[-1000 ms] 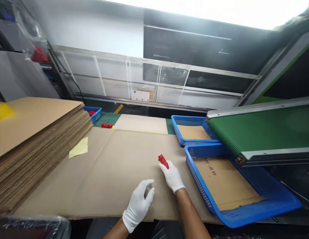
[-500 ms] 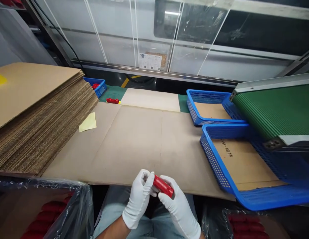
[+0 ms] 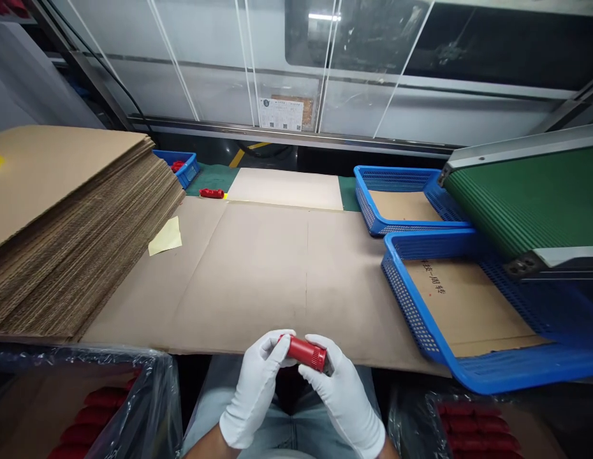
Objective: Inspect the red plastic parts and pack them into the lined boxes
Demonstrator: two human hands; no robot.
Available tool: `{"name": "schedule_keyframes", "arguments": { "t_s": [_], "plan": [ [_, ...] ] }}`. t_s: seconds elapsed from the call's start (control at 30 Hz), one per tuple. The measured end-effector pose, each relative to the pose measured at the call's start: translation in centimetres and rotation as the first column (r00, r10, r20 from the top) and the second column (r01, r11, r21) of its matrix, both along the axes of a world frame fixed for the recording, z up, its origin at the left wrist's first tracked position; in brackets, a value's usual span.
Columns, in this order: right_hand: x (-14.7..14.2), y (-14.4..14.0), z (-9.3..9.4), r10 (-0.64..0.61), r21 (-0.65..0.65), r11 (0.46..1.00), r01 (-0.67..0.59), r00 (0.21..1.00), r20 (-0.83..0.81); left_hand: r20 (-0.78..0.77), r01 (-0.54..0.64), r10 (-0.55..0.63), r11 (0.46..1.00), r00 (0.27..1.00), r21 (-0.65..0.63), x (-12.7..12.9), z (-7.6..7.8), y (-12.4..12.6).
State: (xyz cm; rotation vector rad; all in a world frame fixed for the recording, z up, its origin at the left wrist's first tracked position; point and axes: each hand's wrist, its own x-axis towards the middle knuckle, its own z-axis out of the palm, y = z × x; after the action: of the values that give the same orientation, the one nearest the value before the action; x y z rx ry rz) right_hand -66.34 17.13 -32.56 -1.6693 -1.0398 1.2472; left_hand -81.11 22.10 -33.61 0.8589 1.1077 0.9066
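A red ribbed cylinder (image 3: 305, 352), shaped like a small flashlight body, lies across my two white-gloved hands just in front of the table edge. My left hand (image 3: 262, 376) pinches its left end between thumb and fingers. Around its right end curl the thumb and fingers of my right hand (image 3: 335, 381), and a dark grey part shows there. Another red cylinder (image 3: 211, 193) rests far off on the table's back left. Below, red pieces (image 3: 98, 414) sit in a plastic-lined box at the left, and more red pieces (image 3: 475, 428) in one at the right.
Stacked cardboard sheets (image 3: 86, 236) rise on the left beside a yellow note (image 3: 165, 236). Two blue baskets (image 3: 389, 306) with cardboard bottoms stand at the right, under the end of a green conveyor (image 3: 530, 204). A small blue bin (image 3: 190, 172) holds red pieces at the back.
Both hands still hold the red cylinder. It has shifted slightly left and up in view and lies nearer level; my left hand has moved left with it.
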Motion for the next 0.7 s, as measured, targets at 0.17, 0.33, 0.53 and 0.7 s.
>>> {"name": "schedule_keyframes", "arguments": {
  "t_s": [0.17, 0.33, 0.53, 0.7],
  "plan": [
    [-0.1, 0.0, 0.0, -0.014, -0.007, 1.000, 0.014, 0.999, -0.044, -0.042, -0.020, 0.021, 1.000, 0.999, 0.023, 0.1, 0.1, 0.0],
    [0.4, -0.4, 0.3, 0.004, -0.001, 1.000, -0.005, 0.982, -0.189, -0.090, -0.009, 0.016, 0.997, 0.996, 0.077, -0.1, -0.1, 0.0],
    [1.0, 0.0, -0.7, 0.096, 0.019, 0.995, -0.094, 0.978, -0.186, -0.171, -0.007, 0.068, 0.944, 0.983, 0.331, -0.1, 0.0, -0.3],
    [1.5, -0.2, 0.8, 0.202, 0.093, 0.971, -0.220, 0.964, 0.170, -0.216, 0.063, 0.010, 0.942, 0.976, 0.330, -0.7, -0.7, -0.8]
  ]
}}
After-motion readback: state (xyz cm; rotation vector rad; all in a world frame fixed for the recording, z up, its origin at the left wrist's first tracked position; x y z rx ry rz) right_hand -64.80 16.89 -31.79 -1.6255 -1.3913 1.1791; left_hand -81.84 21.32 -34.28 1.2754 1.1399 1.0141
